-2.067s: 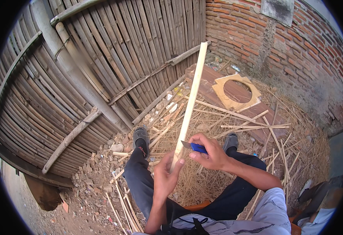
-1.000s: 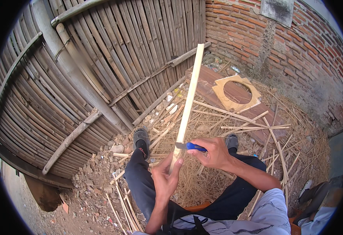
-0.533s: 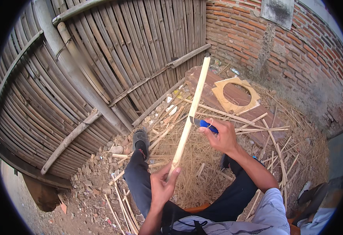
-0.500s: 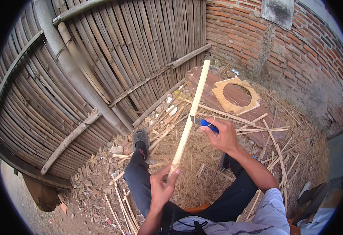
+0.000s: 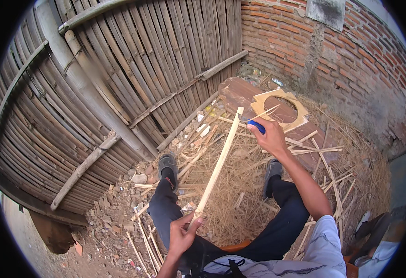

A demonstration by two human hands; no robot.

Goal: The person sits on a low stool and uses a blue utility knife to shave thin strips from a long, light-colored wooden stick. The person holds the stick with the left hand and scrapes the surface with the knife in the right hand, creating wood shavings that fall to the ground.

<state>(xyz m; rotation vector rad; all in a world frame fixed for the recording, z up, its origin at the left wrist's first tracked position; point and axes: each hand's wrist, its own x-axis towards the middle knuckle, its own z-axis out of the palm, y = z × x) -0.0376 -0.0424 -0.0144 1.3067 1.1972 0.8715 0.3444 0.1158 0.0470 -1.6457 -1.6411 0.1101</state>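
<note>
Two closed hands: the left hand (image 5: 182, 235) clasps a pale strip (image 5: 219, 162), the right hand (image 5: 271, 137) grips a blue-handled knife (image 5: 257, 126).

Soft, even daylight, kinda flat
Fence (image 5: 138, 55) bows hard near the black fisheye edges; smudgy blur around one pole (image 5: 97, 81).

From the board (image 5: 240, 95): panel (image 5: 291, 126) on it; fence (image 5: 180, 51) to its left; wall (image 5: 277, 37) behind and right of it; straw (image 5: 240, 185) before it; stones (image 5: 140, 179) before it, leftward; strip (image 5: 216, 169) before it, left hand (image 5: 182, 237) at end away from board, knife (image 5: 257, 126) in right hand (image 5: 272, 138) at end nearest board
</note>
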